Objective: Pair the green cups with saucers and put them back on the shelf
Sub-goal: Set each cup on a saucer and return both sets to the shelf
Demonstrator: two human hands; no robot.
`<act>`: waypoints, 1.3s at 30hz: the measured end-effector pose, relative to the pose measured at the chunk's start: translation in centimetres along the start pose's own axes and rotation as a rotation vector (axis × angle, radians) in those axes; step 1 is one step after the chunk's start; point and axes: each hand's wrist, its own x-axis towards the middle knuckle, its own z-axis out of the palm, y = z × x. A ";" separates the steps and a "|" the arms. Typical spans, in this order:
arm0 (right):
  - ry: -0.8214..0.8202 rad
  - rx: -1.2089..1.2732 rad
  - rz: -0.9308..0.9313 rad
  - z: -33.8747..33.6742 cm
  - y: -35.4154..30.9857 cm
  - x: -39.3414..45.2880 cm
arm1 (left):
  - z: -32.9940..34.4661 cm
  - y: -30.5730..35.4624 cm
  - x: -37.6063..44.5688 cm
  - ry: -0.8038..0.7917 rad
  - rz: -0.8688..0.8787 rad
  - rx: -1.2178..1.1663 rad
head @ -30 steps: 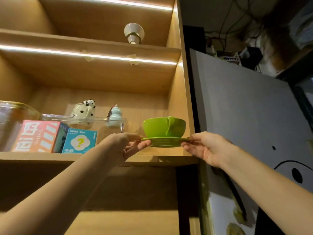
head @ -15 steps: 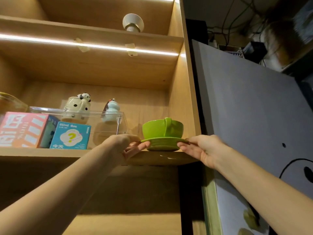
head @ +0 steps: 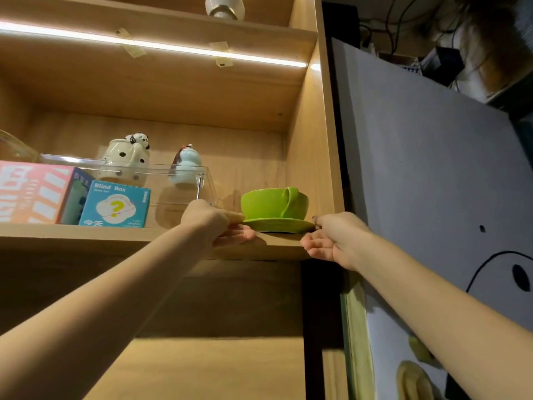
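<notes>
A green cup (head: 272, 202) stands on a green saucer (head: 278, 225), which sits at the right end of the lit wooden shelf (head: 121, 236), close to the cabinet's side wall. My left hand (head: 215, 223) pinches the saucer's left rim, thumb on top and fingers low on the shelf board. At the right rim, my right hand (head: 334, 238) holds the saucer with its thumb, while its other fingers curl loosely in front of the shelf's edge. The cup's handle faces me.
Left of the cup stand a clear plastic bin (head: 184, 180), a blue "Blind Box" carton (head: 115, 204) and a pink box (head: 28, 194). A panda pot (head: 127, 157) and a pale blue figurine (head: 186, 166) sit behind. A grey panel (head: 432, 168) flanks the cabinet on the right.
Both hands carried the cup and saucer forward and down onto the shelf's right end. My right fingers have dropped from under the saucer to the shelf's front edge.
</notes>
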 end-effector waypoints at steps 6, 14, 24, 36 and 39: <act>0.116 -0.096 -0.275 -1.5 0.9 -1.6 | -0.3 -3.2 -1.5 0.360 0.824 0.678; -0.064 -0.761 -0.808 -1.2 6.8 -2.4 | 0.3 -7.7 -2.8 0.139 0.994 1.226; 0.120 -1.011 -0.800 -0.6 8.1 -0.9 | 1.3 -8.8 -1.4 0.180 0.930 1.331; 0.098 -1.195 -0.674 -0.6 6.6 -2.1 | 0.5 -7.8 -2.5 0.000 0.815 1.403; 0.015 -1.197 -0.605 -1.0 5.0 -3.5 | 0.4 -5.4 -3.8 -0.139 0.646 1.349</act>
